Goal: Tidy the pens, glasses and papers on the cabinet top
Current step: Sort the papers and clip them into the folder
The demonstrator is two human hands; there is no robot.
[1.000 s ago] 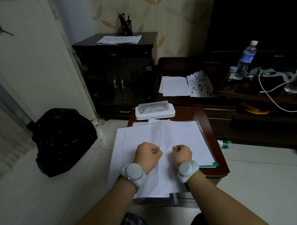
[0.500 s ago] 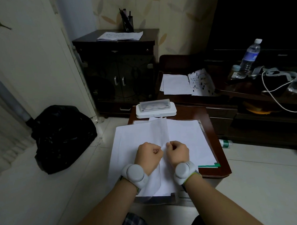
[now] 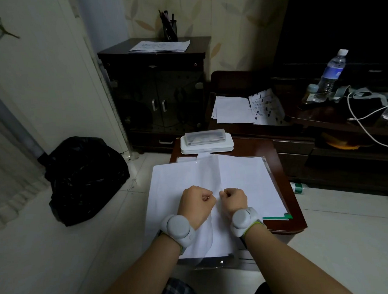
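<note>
A spread of white paper sheets (image 3: 245, 178) covers a small brown table (image 3: 290, 200) right in front of me. My left hand (image 3: 196, 204) and my right hand (image 3: 234, 200) sit fisted close together on the top sheet and pinch it along a raised centre crease. A clear glasses case on a white box (image 3: 206, 143) lies at the table's far end. Further back, a dark cabinet (image 3: 155, 93) carries a sheaf of papers (image 3: 159, 46) and a black pen holder (image 3: 169, 29) with several pens.
More loose papers (image 3: 233, 109) lie on the low TV stand to the right, near a water bottle (image 3: 332, 72) and a white cable (image 3: 361, 121). A black rubbish bag (image 3: 83, 176) sits on the floor at left. A green folder edge (image 3: 278, 217) sticks out under the sheets.
My two hands have slid closer together on the top sheet, and the crease between them has risen. The view has tilted slightly downward.
</note>
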